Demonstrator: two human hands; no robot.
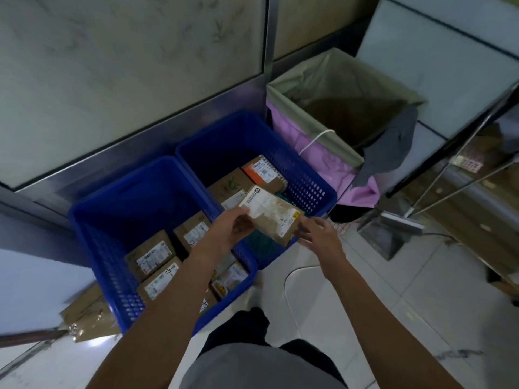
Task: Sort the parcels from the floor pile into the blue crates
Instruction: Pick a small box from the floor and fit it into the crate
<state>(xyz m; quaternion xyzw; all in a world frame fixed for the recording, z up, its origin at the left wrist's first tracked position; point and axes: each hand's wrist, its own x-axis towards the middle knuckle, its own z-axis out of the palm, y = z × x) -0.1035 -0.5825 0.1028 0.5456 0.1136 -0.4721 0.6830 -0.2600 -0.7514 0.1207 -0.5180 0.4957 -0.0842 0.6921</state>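
A: Hands first?
B: Left hand (230,228) grips the parcel (273,217) by its left end. Right hand (320,237) is spread wide and holds nothing, just beside the parcel's right end. Touching or not, can't tell, it's blurred there.
A: Where's the parcel?
B: In the air, tilted, over the near end of the right crate (309,181), close to the side next to the left crate (92,242).
A: Risks?
B: One-hand grip at one end, so the free end could sag and it could slip out early. Let go too near and it may catch the rim and tip onto the floor. Drift left and it lands among the boxes (150,255) in the left crate, a wrong sort if right is the target.
A: Farther back?
B: The right crate's far end already has boxes, one orange (259,169). A hard toss could knock or bounce off them. Beyond is the open bin (331,88), just beside that crate, and an overthrow could end up in it.
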